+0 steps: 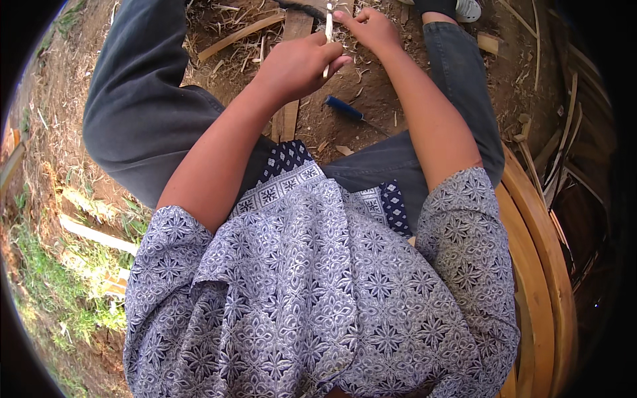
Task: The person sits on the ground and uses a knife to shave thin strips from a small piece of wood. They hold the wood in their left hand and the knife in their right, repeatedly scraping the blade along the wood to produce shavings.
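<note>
My left hand (302, 66) is closed around a slim, pale wooden stick (329, 28), which points away from me toward the top edge of the view. Its lower end pokes out below my fingers. My right hand (373, 30) is just to the right of the stick's upper part, thumb stretched toward it and the other fingers loosely bent. Whether the thumb touches the stick is hard to tell. A tool with a blue handle and thin metal shaft (345, 107) lies on the dirt between my legs.
A flat wooden board (290, 119) runs under my left hand. Near it are a curved wood strip (242, 36), a dark strip (302, 8) and scattered shavings. A small wood block (488, 44) lies past my right leg. Curved wooden slats (541, 265) stand at my right side.
</note>
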{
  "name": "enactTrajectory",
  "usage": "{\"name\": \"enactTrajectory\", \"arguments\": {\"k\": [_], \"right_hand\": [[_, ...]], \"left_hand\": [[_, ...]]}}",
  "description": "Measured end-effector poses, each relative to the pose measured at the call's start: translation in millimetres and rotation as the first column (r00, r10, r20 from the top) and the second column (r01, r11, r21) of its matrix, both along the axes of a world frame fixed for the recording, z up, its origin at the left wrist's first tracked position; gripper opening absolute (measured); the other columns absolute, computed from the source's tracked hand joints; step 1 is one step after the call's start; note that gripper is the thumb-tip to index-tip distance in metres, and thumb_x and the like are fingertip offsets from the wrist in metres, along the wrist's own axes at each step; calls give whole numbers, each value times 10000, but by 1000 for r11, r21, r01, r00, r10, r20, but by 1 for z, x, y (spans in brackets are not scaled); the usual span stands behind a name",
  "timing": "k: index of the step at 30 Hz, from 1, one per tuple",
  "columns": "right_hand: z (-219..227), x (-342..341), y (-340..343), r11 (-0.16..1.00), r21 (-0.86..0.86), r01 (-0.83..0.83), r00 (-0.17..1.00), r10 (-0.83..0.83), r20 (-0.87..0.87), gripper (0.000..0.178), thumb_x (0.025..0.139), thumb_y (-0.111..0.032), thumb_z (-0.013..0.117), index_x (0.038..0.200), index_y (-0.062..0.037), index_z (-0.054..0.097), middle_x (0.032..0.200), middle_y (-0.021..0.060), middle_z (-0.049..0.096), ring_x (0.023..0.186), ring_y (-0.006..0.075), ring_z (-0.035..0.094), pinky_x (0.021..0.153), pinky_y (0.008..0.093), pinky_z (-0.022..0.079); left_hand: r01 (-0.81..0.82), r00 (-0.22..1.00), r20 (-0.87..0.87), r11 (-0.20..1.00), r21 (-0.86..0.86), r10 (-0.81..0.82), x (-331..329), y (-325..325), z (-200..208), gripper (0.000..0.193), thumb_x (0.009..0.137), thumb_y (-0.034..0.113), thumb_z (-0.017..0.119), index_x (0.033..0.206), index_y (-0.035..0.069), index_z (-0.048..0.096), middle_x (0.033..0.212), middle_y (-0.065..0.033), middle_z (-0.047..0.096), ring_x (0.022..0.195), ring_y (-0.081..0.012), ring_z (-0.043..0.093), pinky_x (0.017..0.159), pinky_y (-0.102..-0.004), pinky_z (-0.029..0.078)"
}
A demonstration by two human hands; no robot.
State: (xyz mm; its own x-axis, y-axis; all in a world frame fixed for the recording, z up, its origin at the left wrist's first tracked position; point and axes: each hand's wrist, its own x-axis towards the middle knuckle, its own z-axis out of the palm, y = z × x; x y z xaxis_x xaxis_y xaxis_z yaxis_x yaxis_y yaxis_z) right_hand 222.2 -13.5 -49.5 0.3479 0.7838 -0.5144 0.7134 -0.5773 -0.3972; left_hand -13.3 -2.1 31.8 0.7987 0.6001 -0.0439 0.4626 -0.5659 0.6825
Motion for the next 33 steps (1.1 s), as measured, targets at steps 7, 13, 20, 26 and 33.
{"name": "enactTrajectory", "arguments": {"k": [7, 13, 20, 26, 33], "right_hand": [[-10, -10, 23, 960, -172, 222, 969, -238, -74, 600, 816, -676, 719, 901, -82, 746, 885, 165, 763, 883, 323, 737, 806, 438, 558], [-7, -1, -6, 999, 29, 42, 996, -39, -84, 718, 785, -798, 683, 876, -86, 695, 805, 84, 699, 786, 222, 691, 722, 383, 533], [50, -17, -24, 998, 7, -57, 989, 57, -139, 688, 799, -778, 690, 865, -93, 702, 769, 74, 688, 743, 203, 685, 686, 362, 526], [18, -9, -7, 1000, -18, 14, 1000, -14, -28, 730, 768, -825, 679, 877, -103, 680, 765, 64, 673, 749, 213, 662, 715, 382, 516], [-23, 0, 21, 996, -14, 87, 995, -86, 59, 643, 793, -725, 721, 869, -87, 719, 811, 120, 724, 819, 267, 707, 761, 410, 540]], "left_hand": [[-10, 1000, -2, 1000, -5, 10, -2, 0, 1, 280, 1053, 388, 548, 1026, 136, 667, 891, -94, 633, 786, -325, 670, 675, -452, 541], [-26, 1000, 11, 999, 26, 26, 2, 5, 2, 288, 1050, 408, 547, 1047, 145, 664, 901, -88, 655, 800, -329, 678, 669, -456, 545], [-12, 1000, -26, 999, 45, 13, 3, 3, -2, 287, 1051, 407, 543, 1038, 146, 663, 898, -83, 659, 796, -324, 684, 654, -453, 548], [19, 999, -28, 997, 72, -17, 3, 1, -8, 259, 1052, 376, 551, 1021, 145, 664, 860, -79, 637, 770, -307, 680, 638, -443, 544], [9, 1000, -29, 999, 51, -8, 3, -1, 3, 249, 1043, 370, 569, 1013, 144, 668, 859, -72, 630, 760, -299, 677, 636, -432, 543]]}}
